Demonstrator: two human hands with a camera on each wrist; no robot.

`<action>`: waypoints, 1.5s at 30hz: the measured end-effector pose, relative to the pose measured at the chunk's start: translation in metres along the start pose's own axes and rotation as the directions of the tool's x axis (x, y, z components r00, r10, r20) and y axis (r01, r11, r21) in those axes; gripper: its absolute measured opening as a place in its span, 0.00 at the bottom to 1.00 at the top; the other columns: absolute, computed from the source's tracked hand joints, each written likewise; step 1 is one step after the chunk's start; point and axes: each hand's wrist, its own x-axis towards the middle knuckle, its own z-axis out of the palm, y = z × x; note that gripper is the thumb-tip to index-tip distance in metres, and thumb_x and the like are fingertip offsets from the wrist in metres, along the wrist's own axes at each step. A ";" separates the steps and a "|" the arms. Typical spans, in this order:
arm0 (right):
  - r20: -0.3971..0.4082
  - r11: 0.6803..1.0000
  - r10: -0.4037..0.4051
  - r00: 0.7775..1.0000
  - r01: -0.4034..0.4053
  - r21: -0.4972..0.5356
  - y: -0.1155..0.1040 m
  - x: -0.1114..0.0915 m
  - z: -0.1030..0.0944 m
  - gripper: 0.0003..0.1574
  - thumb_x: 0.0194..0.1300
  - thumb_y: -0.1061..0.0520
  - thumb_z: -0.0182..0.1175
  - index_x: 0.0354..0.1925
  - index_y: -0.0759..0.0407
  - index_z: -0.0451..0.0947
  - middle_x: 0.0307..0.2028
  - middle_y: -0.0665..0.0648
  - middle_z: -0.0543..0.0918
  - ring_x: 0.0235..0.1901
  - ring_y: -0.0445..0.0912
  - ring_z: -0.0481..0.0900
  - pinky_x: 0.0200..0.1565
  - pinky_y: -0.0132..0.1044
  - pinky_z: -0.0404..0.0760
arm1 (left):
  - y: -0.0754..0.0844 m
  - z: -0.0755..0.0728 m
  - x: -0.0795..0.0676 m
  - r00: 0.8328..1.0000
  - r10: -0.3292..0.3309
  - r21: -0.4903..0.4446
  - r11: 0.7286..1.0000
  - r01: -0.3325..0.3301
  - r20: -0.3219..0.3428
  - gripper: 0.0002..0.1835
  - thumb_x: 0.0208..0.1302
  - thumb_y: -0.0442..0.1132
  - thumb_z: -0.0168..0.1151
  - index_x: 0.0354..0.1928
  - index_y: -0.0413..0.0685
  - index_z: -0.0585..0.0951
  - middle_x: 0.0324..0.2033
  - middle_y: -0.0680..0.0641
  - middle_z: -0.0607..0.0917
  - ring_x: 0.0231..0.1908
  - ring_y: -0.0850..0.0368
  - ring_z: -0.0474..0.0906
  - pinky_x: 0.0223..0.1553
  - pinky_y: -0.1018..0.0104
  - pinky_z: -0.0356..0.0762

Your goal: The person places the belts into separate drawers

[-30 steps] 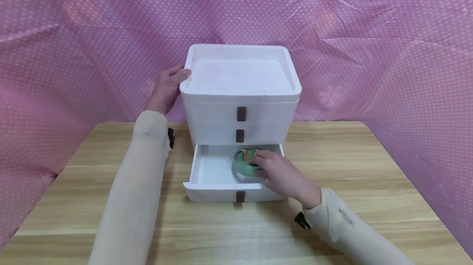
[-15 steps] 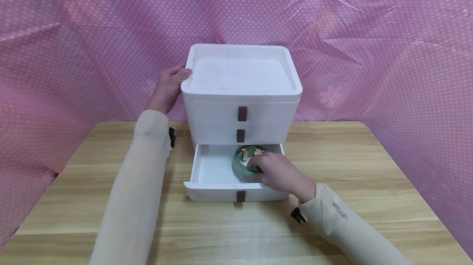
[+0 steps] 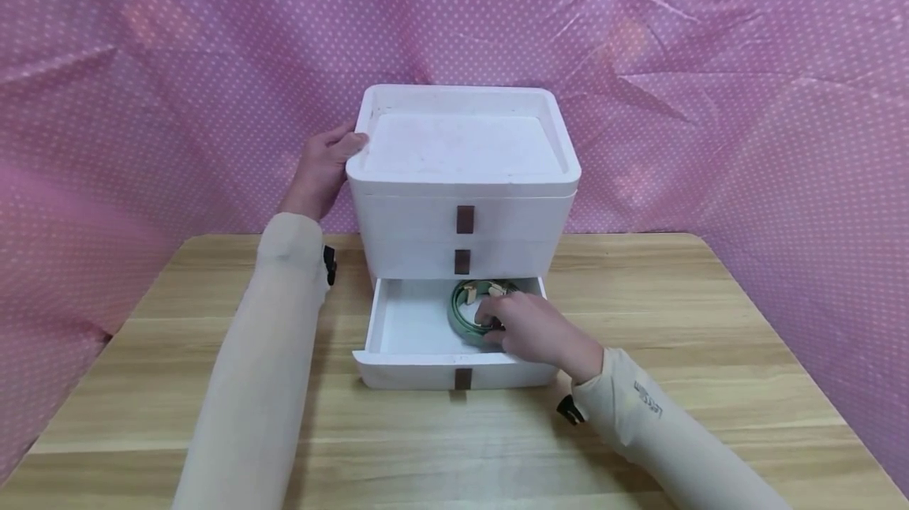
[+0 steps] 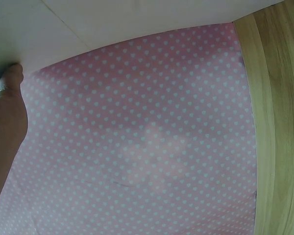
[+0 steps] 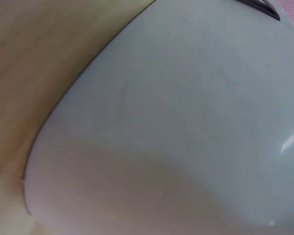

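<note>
In the head view, a coiled green belt [image 3: 463,326] with gold-coloured metal parts sits in the right half of the pulled-out bottom drawer [image 3: 408,320]. My right hand [image 3: 531,328] reaches over the drawer's right side and pinches the coil's near right part with curled fingers, covering that part. At the upper left of the white drawer unit [image 3: 461,147], my left hand [image 3: 321,170] holds its top edge, thumb over the rim and fingers along the side. The left wrist view catches part of this hand [image 4: 7,117] against the white side wall. The right wrist view shows mostly the drawer front [image 5: 176,112].
Two upper drawers with brown pull tabs [image 3: 465,219] are closed. The unit stands at the back of a wooden table [image 3: 639,313], before a pink dotted cloth [image 3: 639,44]. Black straps [image 3: 570,410] show at the wrists.
The belt coil has settled lower and flatter in the drawer, its inside and metal parts showing more. My right hand has shifted slightly left with it. The left hand stays put.
</note>
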 end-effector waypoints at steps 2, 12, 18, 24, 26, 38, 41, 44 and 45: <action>-0.005 1.000 -0.010 1.000 0.010 0.018 0.001 -0.002 0.001 0.11 0.59 0.57 0.71 0.42 0.52 0.85 0.38 0.46 0.85 0.38 0.44 0.81 0.41 0.41 0.81 | 0.000 0.000 0.000 1.000 -0.008 0.001 1.000 0.008 0.000 0.31 0.70 0.48 0.60 0.72 0.52 0.66 0.70 0.48 0.68 0.65 0.51 0.67 0.65 0.62 0.67; -0.171 0.977 -0.072 0.983 0.104 0.186 -0.012 -0.018 -0.009 0.15 0.69 0.54 0.62 0.51 0.59 0.82 0.48 0.50 0.84 0.48 0.44 0.80 0.51 0.41 0.81 | 0.002 -0.002 -0.004 1.000 0.002 0.032 0.999 -0.002 -0.005 0.32 0.70 0.49 0.58 0.73 0.52 0.65 0.70 0.47 0.68 0.66 0.51 0.67 0.65 0.62 0.66; -0.279 0.940 -0.026 0.960 0.119 0.320 -0.041 -0.035 -0.014 0.03 0.68 0.58 0.61 0.39 0.56 0.81 0.33 0.44 0.78 0.31 0.39 0.75 0.31 0.34 0.81 | 0.002 -0.001 -0.001 1.000 0.014 0.012 1.000 -0.014 -0.008 0.31 0.69 0.46 0.59 0.72 0.50 0.66 0.70 0.47 0.68 0.65 0.50 0.68 0.64 0.62 0.68; -0.132 0.910 0.070 0.989 -0.009 0.414 -0.063 -0.056 -0.008 0.03 0.69 0.56 0.61 0.35 0.50 0.80 0.24 0.40 0.76 0.24 0.36 0.72 0.25 0.32 0.77 | 0.001 0.000 -0.001 1.000 0.016 0.019 1.000 -0.016 -0.009 0.31 0.69 0.47 0.59 0.72 0.51 0.66 0.69 0.47 0.68 0.64 0.50 0.69 0.63 0.62 0.69; -0.043 0.896 0.068 0.997 -0.043 0.442 -0.065 -0.061 -0.004 0.05 0.69 0.54 0.61 0.34 0.50 0.81 0.23 0.40 0.76 0.23 0.35 0.73 0.24 0.31 0.77 | 0.001 0.000 -0.001 1.000 0.014 0.015 1.000 -0.014 -0.009 0.31 0.69 0.47 0.59 0.72 0.51 0.66 0.69 0.47 0.68 0.64 0.50 0.69 0.63 0.62 0.69; 0.303 0.559 0.033 0.952 -0.269 0.784 -0.045 -0.067 0.024 0.14 0.74 0.55 0.54 0.41 0.65 0.80 0.32 0.56 0.86 0.26 0.53 0.85 0.30 0.41 0.85 | 0.002 0.000 -0.001 1.000 0.009 0.023 1.000 -0.009 -0.015 0.31 0.70 0.47 0.59 0.72 0.52 0.67 0.69 0.48 0.68 0.65 0.51 0.68 0.64 0.62 0.68; 0.336 0.444 0.012 0.942 -0.306 0.842 -0.041 -0.066 0.029 0.15 0.74 0.57 0.53 0.44 0.69 0.78 0.36 0.60 0.86 0.30 0.58 0.86 0.35 0.46 0.86 | 0.002 0.000 -0.002 1.000 -0.003 0.027 1.000 0.004 -0.013 0.30 0.70 0.48 0.58 0.72 0.53 0.66 0.70 0.49 0.68 0.65 0.51 0.67 0.65 0.62 0.67; 0.350 0.390 -0.001 0.937 -0.322 0.863 -0.039 -0.066 0.032 0.16 0.74 0.57 0.53 0.47 0.71 0.77 0.38 0.63 0.86 0.32 0.58 0.86 0.37 0.46 0.86 | 0.003 0.001 -0.003 1.000 -0.010 0.030 1.000 0.010 -0.010 0.31 0.70 0.49 0.58 0.72 0.53 0.66 0.70 0.49 0.67 0.66 0.52 0.66 0.65 0.62 0.66; 0.350 0.374 0.001 0.937 -0.324 0.869 -0.039 -0.067 0.033 0.17 0.74 0.57 0.53 0.50 0.71 0.76 0.38 0.63 0.86 0.33 0.58 0.86 0.37 0.46 0.86 | 0.003 0.002 -0.003 1.000 -0.010 0.029 1.000 0.010 -0.010 0.31 0.70 0.48 0.58 0.72 0.53 0.66 0.70 0.49 0.67 0.66 0.52 0.67 0.65 0.62 0.66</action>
